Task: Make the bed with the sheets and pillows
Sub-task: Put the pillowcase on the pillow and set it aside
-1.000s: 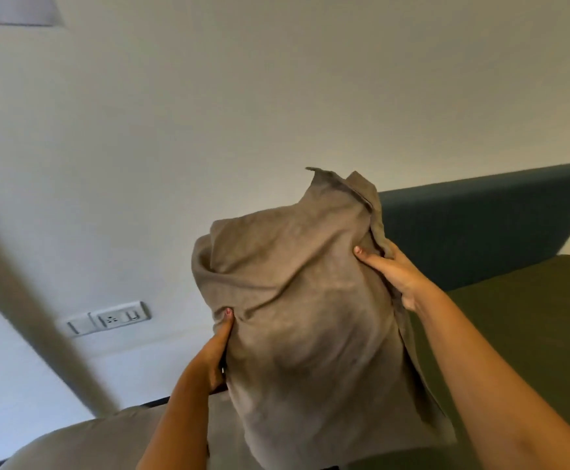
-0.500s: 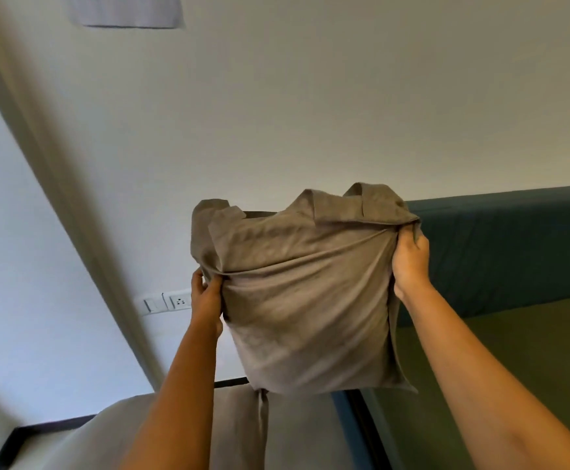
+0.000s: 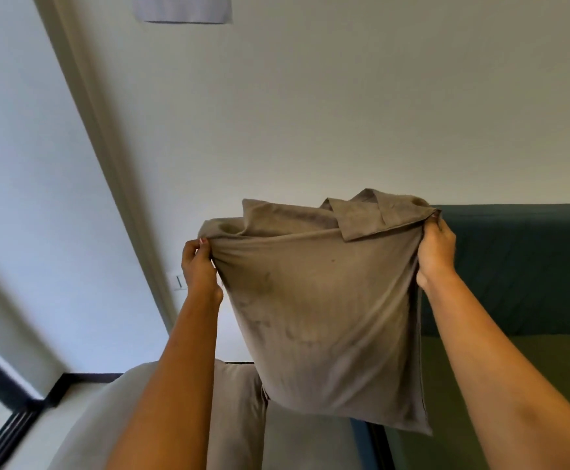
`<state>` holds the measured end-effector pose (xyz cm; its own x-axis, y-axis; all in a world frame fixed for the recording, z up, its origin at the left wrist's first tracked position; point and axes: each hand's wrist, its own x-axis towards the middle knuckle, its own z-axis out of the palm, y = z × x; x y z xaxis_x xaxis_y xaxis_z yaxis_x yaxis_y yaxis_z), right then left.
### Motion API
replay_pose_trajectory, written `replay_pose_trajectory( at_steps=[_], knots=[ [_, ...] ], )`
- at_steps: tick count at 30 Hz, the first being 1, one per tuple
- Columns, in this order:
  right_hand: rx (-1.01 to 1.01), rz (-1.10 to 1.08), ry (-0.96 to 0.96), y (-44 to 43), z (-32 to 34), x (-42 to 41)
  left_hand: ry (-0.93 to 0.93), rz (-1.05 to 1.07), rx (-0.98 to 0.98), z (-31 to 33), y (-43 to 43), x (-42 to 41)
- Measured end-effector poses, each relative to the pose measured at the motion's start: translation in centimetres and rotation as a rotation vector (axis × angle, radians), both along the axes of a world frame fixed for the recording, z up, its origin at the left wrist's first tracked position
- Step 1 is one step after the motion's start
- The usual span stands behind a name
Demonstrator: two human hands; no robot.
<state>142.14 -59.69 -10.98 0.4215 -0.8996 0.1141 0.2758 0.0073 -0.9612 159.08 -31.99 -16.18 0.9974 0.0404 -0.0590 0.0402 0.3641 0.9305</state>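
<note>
Gravity looks to be the reason for this hold: the taupe, brushed-fabric pillowcase (image 3: 324, 317), bulging with a pillow inside, hangs open end up, probably so the filling can settle toward the closed bottom corners. It is in the air in front of the pale wall, above what looks like a second, pale beige pillow (image 3: 236, 401), and just left of the bed's olive-green sheet (image 3: 514, 368) and dark teal padded headboard (image 3: 521, 266). The left hand (image 3: 198, 262) is raised on an arm stretched forward and up, its fingers (image 3: 197, 247) curled and pinching a bunch of cloth at the case's upper left corner. The right hand (image 3: 436, 252) mirrors it at the upper right corner, fingers (image 3: 441, 228) closed round the hem, where a loose flap folds over. The mouth is drawn taut between the two grips. By this, the pillow is being dressed and is not yet laid at the head of the bed.
</note>
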Motion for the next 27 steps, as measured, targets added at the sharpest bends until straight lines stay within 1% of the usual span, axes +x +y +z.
replay_pose_trajectory(
  at_steps=[2, 5, 7, 10, 12, 13, 14, 15, 16, 18, 20, 21, 22, 23, 25, 27],
  knots=[
    [0.003, 0.061, 0.013, -0.4, 0.6, -0.1, 0.027, -0.032, -0.017, 0.1, 0.8, -0.4],
    [0.02, 0.084, -0.015, 0.0, 1.7, 0.5, 0.072, -0.049, -0.013, -0.1, 1.2, -1.7],
    [0.044, 0.075, -0.052, 1.0, 2.1, 1.2, 0.077, -0.065, 0.084, 0.1, 0.9, -2.7],
    [0.002, 0.117, -0.087, 3.5, 3.1, 2.2, -0.046, -0.054, 0.289, 0.5, 0.0, -4.6],
    [-0.075, 0.172, -0.063, 5.2, 3.5, 3.0, -0.193, -0.035, 0.493, 0.9, -0.7, -6.0],
    [-0.13, 0.191, -0.041, 5.9, 3.5, 3.4, -0.276, -0.057, 0.595, 1.0, -1.1, -6.9],
    [-0.191, 0.203, -0.014, 6.6, 3.6, 3.6, -0.336, -0.09, 0.653, 1.3, -1.5, -7.9],
    [-0.256, 0.207, 0.016, 7.1, 3.7, 3.8, -0.365, -0.115, 0.663, 1.5, -2.0, -8.7],
    [-0.318, 0.203, 0.039, 7.6, 3.8, 3.9, -0.367, -0.149, 0.624, 2.0, -2.5, -9.6],
    [-0.425, 0.196, 0.061, 8.3, 4.1, 3.7, -0.359, -0.278, 0.576, 2.9, -3.1, -11.0],
    [-0.497, 0.21, 0.062, 8.9, 4.7, 3.4, -0.403, -0.388, 0.733, 3.4, -3.5, -11.9],
    [-0.527, 0.216, 0.067, 9.1, 5.1, 3.2, -0.441, -0.381, 0.818, 3.3, -3.6, -12.1],
    [-0.551, 0.219, 0.072, 9.2, 5.3, 3.1, -0.488, -0.33, 0.866, 3.2, -3.6, -12.1],
    [-0.563, 0.222, 0.074, 9.2, 5.5, 3.0, -0.522, -0.233, 0.876, 3.4, -3.6, -12.4],
    [-0.574, 0.232, 0.072, 8.9, 5.6, 2.7, -0.532, 0.006, 0.797, 4.7, -3.4, -12.9],
    [-0.579, 0.247, 0.063, 8.8, 5.4, 2.4, -0.552, 0.145, 0.682, 6.9, -2.9, -13.3]
  ],
)
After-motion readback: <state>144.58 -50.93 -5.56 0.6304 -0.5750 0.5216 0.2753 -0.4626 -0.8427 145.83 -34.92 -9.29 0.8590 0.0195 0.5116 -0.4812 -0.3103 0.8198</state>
